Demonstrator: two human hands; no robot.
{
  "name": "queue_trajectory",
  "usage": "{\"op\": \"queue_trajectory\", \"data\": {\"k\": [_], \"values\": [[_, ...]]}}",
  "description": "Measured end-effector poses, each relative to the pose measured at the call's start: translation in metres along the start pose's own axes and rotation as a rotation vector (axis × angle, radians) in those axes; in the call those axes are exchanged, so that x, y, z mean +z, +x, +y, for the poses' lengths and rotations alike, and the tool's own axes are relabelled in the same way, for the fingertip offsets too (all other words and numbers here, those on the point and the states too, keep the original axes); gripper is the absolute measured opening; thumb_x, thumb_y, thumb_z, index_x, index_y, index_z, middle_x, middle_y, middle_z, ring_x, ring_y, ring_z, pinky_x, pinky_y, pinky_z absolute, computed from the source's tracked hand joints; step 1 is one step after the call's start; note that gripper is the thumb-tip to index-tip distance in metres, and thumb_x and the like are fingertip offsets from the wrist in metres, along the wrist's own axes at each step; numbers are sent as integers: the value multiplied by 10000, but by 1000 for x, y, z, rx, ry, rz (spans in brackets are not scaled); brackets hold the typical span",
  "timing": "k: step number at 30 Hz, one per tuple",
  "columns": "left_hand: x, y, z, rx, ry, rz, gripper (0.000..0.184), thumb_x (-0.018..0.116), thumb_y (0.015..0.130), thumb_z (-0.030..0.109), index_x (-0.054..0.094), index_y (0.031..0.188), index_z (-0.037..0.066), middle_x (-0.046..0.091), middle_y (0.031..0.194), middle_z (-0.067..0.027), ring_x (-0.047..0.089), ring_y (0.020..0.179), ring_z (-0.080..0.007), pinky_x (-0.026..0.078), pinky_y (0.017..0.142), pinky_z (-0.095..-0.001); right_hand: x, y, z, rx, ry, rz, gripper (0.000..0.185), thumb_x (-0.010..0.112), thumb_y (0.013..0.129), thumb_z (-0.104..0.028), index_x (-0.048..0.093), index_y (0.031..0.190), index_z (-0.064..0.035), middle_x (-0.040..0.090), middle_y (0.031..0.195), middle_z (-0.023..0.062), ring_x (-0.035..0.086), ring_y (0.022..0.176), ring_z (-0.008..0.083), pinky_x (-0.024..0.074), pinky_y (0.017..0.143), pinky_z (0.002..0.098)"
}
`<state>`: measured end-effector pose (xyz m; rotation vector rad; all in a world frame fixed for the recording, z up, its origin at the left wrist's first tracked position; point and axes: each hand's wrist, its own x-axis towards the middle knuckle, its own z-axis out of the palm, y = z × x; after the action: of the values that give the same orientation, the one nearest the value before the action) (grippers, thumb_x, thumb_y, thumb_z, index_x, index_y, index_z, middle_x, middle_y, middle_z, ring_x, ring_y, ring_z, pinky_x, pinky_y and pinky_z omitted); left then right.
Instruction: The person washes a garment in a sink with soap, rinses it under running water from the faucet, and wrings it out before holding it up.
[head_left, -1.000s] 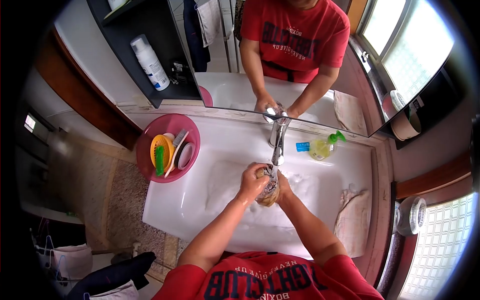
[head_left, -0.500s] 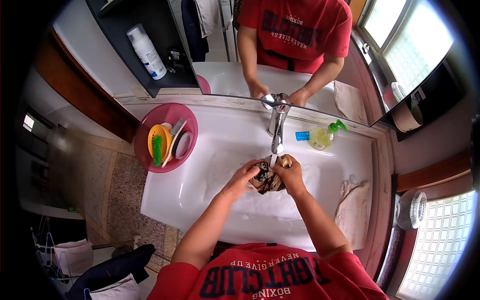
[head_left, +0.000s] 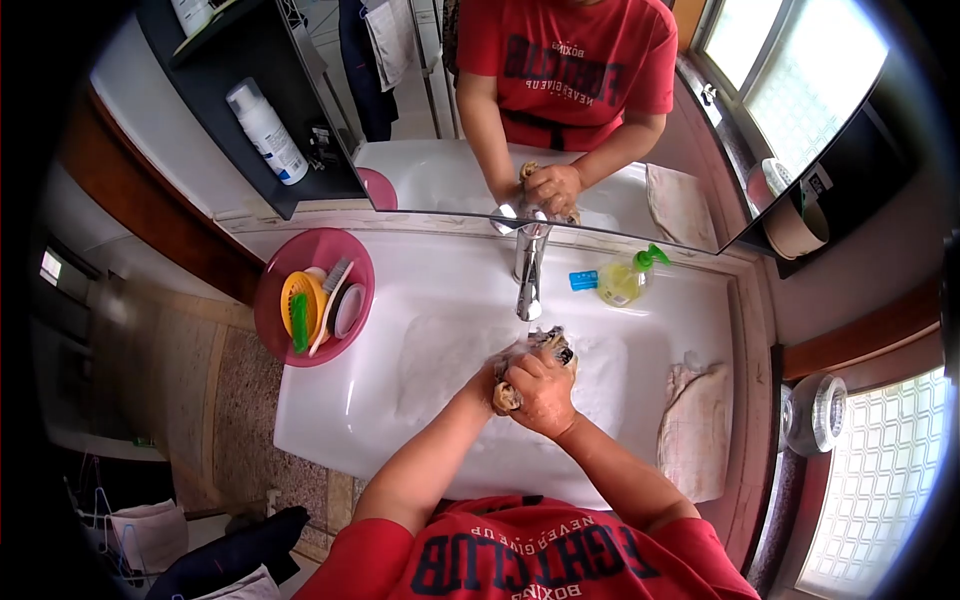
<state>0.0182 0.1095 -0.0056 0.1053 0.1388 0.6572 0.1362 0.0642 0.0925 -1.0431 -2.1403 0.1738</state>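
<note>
A wet, patterned brown and black cloth [head_left: 508,398] is bunched up between my hands over the white sink [head_left: 330,400], just below the chrome faucet [head_left: 530,280]. My right hand [head_left: 541,393] wraps over the cloth with its fingers closed. Behind it my left hand [head_left: 498,362] is mostly hidden and pressed against the same bundle; its fingers cannot be made out clearly. Parts of the cloth stick out above and to the lower left of my right hand. White suds lie in the basin around both hands.
A pink basin [head_left: 268,300] with brushes and a yellow scoop sits on the sink's left corner. A green-topped soap bottle [head_left: 622,281] and a blue packet [head_left: 583,281] stand behind. A folded cloth [head_left: 693,430] lies on the right rim. A mirror hangs behind the faucet.
The hands were apart with the cloth spread between them under the stream; now they have come together, nearer to me, and squeeze it into a bundle. The camera view has shifted slightly.
</note>
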Motion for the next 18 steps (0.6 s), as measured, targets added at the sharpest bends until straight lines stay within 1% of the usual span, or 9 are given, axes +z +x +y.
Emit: {"op": "queue_trajectory", "data": {"k": [6,8,10,11,12,14,16,17,18], "values": [[-27,8,2,96,1,-48,376,359,978,364,546,1087,56,601,1092,-110,596,984,-229,492,882,-372,31,-3,24,133,108,121,321,739,573,-203,603,836,-80,589,859,107,569,809,326,481,678,415],[-14,5,6,236,195,414,279,357,960,264,558,989,74,626,1009,-90,619,888,-215,522,807,-361,49,-4,37,187,168,166,307,725,599,-208,598,838,-64,597,853,129,574,809,345,480,682,430],[-1,1,6,261,106,460,246,385,949,232,565,1007,73,636,960,-88,630,866,-213,536,776,-365,65,-4,48,571,248,-53,311,694,655,-232,591,863,-25,611,863,180,578,809,389,472,722,443],[0,-1,6,377,194,607,337,394,957,330,548,1104,69,621,1052,-93,607,960,-216,500,859,-374,51,11,40,721,443,-83,360,682,680,-264,584,902,3,615,839,210,584,796,403,470,728,445],[0,-3,5,492,284,754,452,402,966,429,532,1200,64,606,1144,-98,584,1054,-220,464,943,-383,54,15,40,721,446,-87,360,682,680,-264,584,902,3,615,839,210,584,796,403,470,728,445],[-1,-7,5,574,235,745,366,427,958,379,558,1156,101,628,1103,-60,594,1027,-201,479,922,-380,61,22,39,798,426,80,348,681,691,-273,598,883,6,634,816,208,611,770,384,479,694,435],[-3,-14,9,603,256,633,403,459,946,425,535,1195,116,614,1124,-51,581,1061,-198,475,930,-376,65,27,47,857,545,74,362,686,695,-284,606,885,13,645,820,211,628,789,359,482,689,420],[14,-25,12,496,298,608,470,508,923,465,481,1264,143,573,1195,-45,552,1112,-206,468,940,-387,63,31,51,902,609,36,374,685,698,-290,605,896,16,647,830,215,633,803,350,482,702,406],[21,-30,12,497,297,610,470,508,923,465,481,1264,143,573,1195,-45,552,1112,-206,468,940,-387,62,34,53,945,673,0,385,683,700,-296,605,906,20,650,841,220,637,816,341,481,716,392]]}}
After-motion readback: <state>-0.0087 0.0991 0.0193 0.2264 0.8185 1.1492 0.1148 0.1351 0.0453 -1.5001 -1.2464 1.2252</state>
